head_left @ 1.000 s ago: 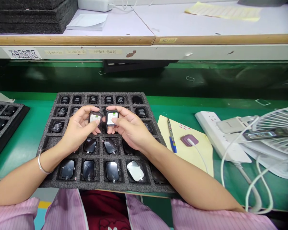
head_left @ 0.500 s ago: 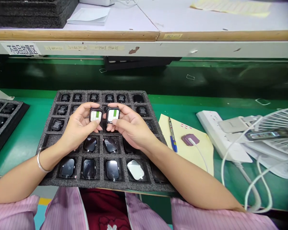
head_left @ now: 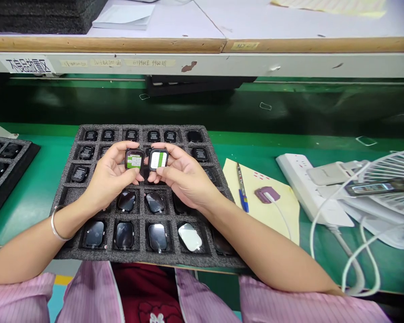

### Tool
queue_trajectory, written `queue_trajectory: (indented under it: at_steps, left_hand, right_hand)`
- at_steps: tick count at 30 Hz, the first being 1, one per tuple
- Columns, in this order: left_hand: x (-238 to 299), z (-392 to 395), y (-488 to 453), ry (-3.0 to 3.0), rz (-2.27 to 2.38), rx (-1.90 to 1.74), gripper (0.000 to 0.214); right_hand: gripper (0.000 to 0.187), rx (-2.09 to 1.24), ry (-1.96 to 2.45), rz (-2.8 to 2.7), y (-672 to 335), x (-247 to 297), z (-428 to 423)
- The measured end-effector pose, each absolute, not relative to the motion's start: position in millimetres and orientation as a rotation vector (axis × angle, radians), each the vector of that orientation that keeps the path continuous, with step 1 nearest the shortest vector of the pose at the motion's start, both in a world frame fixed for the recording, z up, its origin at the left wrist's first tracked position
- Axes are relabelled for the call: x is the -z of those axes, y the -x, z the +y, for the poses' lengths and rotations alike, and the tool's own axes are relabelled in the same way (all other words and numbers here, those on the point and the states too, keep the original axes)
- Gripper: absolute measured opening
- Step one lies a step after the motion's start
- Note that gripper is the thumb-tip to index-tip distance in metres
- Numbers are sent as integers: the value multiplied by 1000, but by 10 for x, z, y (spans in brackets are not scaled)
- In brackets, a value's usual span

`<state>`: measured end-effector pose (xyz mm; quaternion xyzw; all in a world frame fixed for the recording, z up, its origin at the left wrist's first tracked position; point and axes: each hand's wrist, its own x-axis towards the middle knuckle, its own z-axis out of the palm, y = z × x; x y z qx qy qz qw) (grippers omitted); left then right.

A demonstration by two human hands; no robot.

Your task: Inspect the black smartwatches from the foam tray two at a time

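My left hand pinches a small smartwatch body whose lit screen shows a white and green grid. Beside it, my right hand grips a second smartwatch body with a similar lit screen. Both watches are held side by side, almost touching, above the middle of a black foam tray. The tray's cells hold several more watch bodies, some face up with dark glossy screens, some face down in the far rows.
A second foam tray with watches lies at the left. To the right are a yellow paper with a pen, a purple charger puck on a white cable, a white power strip and a white fan. A raised shelf runs across the back.
More green has filled both watch screens. The hands have stayed in place, still holding the two watches together; the view has shifted slightly.
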<state>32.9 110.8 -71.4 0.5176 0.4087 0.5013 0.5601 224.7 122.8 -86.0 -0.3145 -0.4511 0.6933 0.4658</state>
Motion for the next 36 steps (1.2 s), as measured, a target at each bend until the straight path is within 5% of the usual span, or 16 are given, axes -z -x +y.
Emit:
queue_trajectory:
  at_steps: [23,36]
  left_hand:
    - [701,1099,-319,-1256,989,-1190,28]
    - [776,1136,-310,-1324,940,-1212,44]
  right_hand:
    - [40,-1754,774,-1064,-2237,889,1228]
    - [51,-1717,728,-1094,-2231,886,1226]
